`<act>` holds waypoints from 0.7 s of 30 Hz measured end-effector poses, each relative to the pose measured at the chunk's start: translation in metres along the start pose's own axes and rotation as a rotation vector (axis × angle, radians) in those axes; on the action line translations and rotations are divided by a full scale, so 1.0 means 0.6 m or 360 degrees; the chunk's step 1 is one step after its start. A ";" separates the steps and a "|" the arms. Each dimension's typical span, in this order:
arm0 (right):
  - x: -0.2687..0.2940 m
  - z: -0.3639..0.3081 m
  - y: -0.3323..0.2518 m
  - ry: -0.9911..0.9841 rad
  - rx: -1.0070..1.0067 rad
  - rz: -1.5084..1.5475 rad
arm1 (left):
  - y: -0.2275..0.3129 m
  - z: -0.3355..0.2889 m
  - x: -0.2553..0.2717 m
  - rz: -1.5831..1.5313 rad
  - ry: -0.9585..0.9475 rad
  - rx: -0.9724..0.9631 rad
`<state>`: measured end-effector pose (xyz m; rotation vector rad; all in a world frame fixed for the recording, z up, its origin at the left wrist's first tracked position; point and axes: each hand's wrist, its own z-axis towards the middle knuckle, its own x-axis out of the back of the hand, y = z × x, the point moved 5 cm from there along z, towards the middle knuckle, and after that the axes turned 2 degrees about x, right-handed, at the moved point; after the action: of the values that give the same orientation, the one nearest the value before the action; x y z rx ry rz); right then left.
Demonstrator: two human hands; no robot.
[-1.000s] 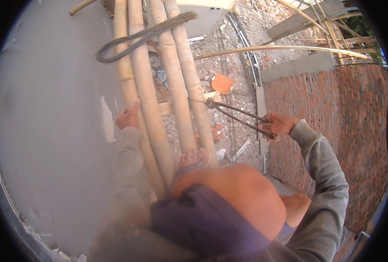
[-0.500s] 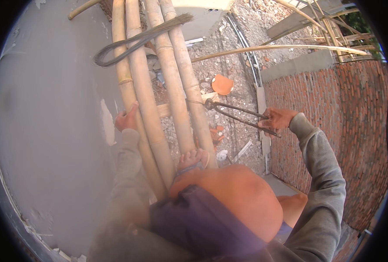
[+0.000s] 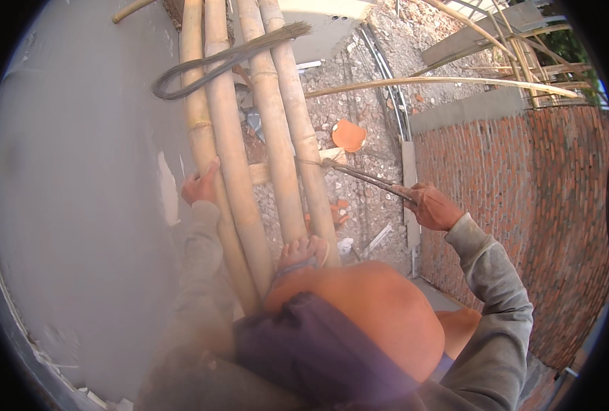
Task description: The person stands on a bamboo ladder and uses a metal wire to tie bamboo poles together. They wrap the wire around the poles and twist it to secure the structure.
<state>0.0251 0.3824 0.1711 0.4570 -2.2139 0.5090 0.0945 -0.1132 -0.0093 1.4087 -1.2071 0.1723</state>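
My right hand [image 3: 434,205] is closed around the handles of a pair of long pincers [image 3: 369,178], which are squeezed together. The jaws meet a thin binding wire [image 3: 309,162] that goes around the rightmost bamboo pole [image 3: 306,140], beside a wooden crosspiece [image 3: 258,173] under the poles. My left hand [image 3: 200,185] grips the leftmost bamboo pole [image 3: 200,116] from its outer side; some fingers are hidden. Farther up, a looped bundle of tie wire [image 3: 229,58] lies across the poles.
A smooth grey plastered wall [image 3: 78,205] runs along the left. Below lies rubble ground with an orange tile piece [image 3: 349,135] and pipes [image 3: 387,75]. A thin bamboo pole [image 3: 441,79] stretches right toward a brick wall [image 3: 476,157]. My sandalled foot [image 3: 303,255] stands on the poles.
The pincers' handles, spread apart before, have come together in my right hand. That hand has shifted slightly down. My left hand keeps its place on the pole.
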 end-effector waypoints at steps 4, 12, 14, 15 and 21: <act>0.010 -0.009 -0.012 0.0452 0.0094 -0.0691 | 0.001 -0.004 -0.006 -0.0140 -0.0190 0.0119; -0.008 0.002 0.020 -0.0439 -0.0492 0.0976 | -0.011 0.004 -0.010 -0.0179 -0.0069 0.0069; -0.012 -0.011 0.017 -0.0558 -0.0689 0.1171 | -0.014 0.008 -0.009 -0.0079 0.0014 0.0025; -0.012 -0.017 0.016 -0.0561 -0.0726 0.1113 | -0.014 0.009 -0.009 -0.0003 0.0031 0.0004; 0.028 -0.015 -0.009 0.0381 0.0031 -0.0570 | -0.017 0.010 -0.013 -0.0104 -0.0091 0.0063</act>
<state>0.0229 0.3798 0.1902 0.7451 -1.8470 0.3713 0.0953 -0.1162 -0.0230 1.4945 -1.2082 0.1120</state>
